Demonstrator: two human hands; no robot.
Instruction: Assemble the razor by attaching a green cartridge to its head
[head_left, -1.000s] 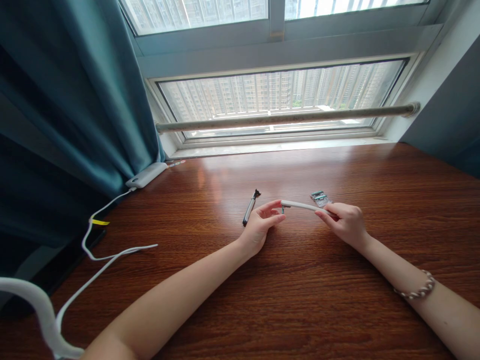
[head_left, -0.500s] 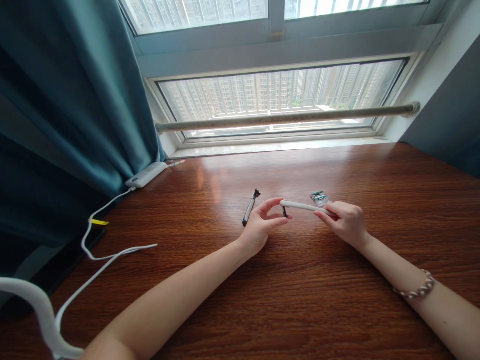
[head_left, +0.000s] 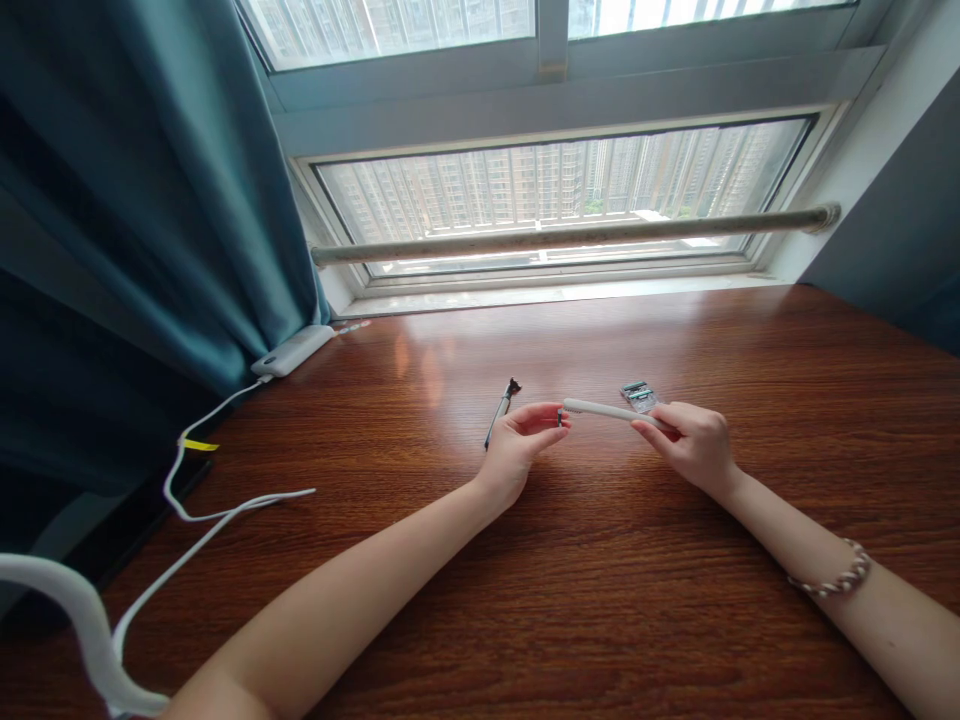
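Note:
My right hand [head_left: 697, 440] is closed around one end of a slim white razor handle [head_left: 604, 409], held nearly level above the table. The handle's free end points left and shows small ridges underneath. Between the thumb and fingers of my left hand [head_left: 517, 450] is a small dark razor head [head_left: 559, 416], just left of the handle's tip and apparently apart from it. Behind my left hand lies a grey and black razor [head_left: 501, 408], partly covered by the fingers. A clear pack of razor cartridges [head_left: 637, 394] lies beyond my right hand.
The brown wooden table [head_left: 585, 600] reaches to the window sill. At the back left a white power strip [head_left: 292, 350] lies by the blue curtain [head_left: 180, 180]. A white cable [head_left: 217, 515] runs along the left side, near a thick white curved tube [head_left: 75, 610].
My left hand has drawn the razor head slightly left, off the tip of the white handle. The ridged end now shows. My right hand has barely moved.

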